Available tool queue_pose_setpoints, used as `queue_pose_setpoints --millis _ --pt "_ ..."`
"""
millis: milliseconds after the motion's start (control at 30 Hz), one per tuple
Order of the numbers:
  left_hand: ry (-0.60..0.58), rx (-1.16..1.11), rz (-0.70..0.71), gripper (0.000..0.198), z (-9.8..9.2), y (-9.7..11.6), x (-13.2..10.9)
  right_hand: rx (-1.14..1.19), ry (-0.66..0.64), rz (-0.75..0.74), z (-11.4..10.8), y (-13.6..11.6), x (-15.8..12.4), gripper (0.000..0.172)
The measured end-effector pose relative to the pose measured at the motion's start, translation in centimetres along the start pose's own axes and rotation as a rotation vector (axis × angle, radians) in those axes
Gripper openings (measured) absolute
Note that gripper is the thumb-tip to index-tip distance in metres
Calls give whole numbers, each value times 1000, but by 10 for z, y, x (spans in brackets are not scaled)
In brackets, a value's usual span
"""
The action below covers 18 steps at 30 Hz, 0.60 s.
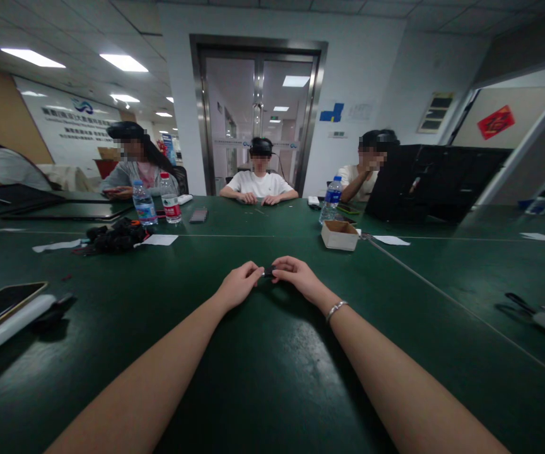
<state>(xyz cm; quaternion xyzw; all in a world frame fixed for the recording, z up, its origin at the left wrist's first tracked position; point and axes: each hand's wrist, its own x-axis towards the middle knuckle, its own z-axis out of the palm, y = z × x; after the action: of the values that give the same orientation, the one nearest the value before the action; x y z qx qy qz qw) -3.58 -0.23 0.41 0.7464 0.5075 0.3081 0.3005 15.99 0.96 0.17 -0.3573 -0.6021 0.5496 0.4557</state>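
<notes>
The left hand (241,284) and right hand (299,275) pinch a small black object (268,272) between them from opposite sides, apparently for steadiness, the glossy green tabletop (239,384) beneath.

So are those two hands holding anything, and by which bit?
Yes, a small dark object: the left hand pinches its left end, the right hand its right end. It's too small to name.
</notes>
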Motion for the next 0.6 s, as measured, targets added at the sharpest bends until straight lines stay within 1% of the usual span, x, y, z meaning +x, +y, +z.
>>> queue_pose_setpoints --millis 133,233,367,500,600 --pt "-11 -4 1 54 0 0 0 1 -1 0 0 -1 -1 37" --pt "-10 -10 15 51 0 -1 1 -1 2 -3 0 -1 -1 37" --pt "14 -38 -7 54 2 -4 2 -1 1 -5 -1 0 0 37" --pt "3 -22 10 49 3 -6 3 3 6 -3 -1 2 1 37" --pt "1 -9 17 52 2 -5 2 -9 2 -8 -1 1 1 37"
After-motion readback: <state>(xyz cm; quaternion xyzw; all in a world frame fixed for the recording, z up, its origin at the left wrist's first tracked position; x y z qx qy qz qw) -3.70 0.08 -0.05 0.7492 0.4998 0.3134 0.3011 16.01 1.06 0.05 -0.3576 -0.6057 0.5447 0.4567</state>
